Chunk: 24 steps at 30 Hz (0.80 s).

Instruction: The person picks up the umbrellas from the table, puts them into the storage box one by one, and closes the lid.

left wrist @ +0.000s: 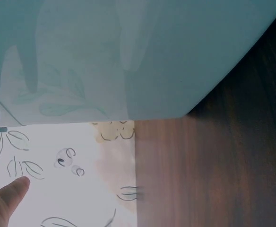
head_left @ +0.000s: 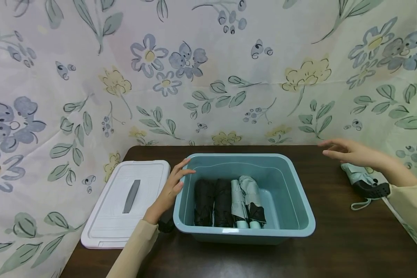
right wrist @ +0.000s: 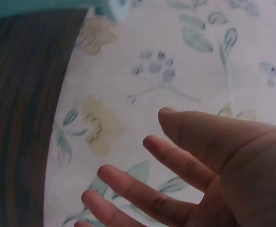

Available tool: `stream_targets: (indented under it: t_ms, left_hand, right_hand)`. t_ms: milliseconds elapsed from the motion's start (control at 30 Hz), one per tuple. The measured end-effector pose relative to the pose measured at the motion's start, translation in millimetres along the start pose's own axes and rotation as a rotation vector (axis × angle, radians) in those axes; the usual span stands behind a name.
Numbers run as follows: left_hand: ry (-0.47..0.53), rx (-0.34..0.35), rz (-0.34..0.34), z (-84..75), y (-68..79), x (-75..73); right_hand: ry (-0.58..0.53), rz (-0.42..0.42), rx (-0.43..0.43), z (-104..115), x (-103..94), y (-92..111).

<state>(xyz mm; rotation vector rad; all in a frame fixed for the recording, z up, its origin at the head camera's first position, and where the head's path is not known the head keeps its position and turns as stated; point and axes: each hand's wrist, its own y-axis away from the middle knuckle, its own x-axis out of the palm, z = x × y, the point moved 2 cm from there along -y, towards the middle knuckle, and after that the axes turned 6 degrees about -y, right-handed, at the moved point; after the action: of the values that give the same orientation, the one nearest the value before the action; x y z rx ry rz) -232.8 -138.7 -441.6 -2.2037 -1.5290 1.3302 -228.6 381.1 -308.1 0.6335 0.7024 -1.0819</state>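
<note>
A blue-green plastic bin point(head_left: 244, 231) stands mid-table. Inside it lie two rolled black umbrellas point(head_left: 204, 202) and, to their right, two pale blue ones point(head_left: 251, 191) with dark patches. My left hand point(head_left: 168, 193) is at the bin's left rim, fingers loosely extended; whether they touch the rim is unclear. Over the table's right side my right hand point(head_left: 354, 154) hovers with relaxed, spread fingers point(right wrist: 142, 194), holding nothing. Below its wrist lies another pale blue folded umbrella point(head_left: 356, 173) with a strap loop, partly hidden by the wrist camera and arm.
A white lid point(head_left: 107, 216) with a grey handle point(head_left: 131, 196) lies on the table left of the bin. Floral cloth point(head_left: 208, 58) hangs behind the dark wooden table point(head_left: 330, 247) and along its sides.
</note>
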Motion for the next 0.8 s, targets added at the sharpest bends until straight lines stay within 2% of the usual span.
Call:
stream_targets:
  t_ms: [133,433,633,800]
  left_hand:
    - [0.009,-0.004,0.001,-0.8,0.6,0.3]
    - [0.009,-0.011,-0.008,-2.7,1.6,0.3]
    - [0.008,-0.009,-0.007,-2.7,1.6,-0.1]
    - [0.005,0.0,-0.005,-3.3,0.5,-0.7]
  right_hand:
    - [0.04,-0.018,0.011,-18.5,0.9,-1.2]
    - [0.235,-0.054,0.056,-67.2,1.4,-3.9]
    - [0.383,-0.114,0.007,-98.8,6.3,-1.4]
    - [0.465,-0.145,0.067,-124.3,12.8,0.4]
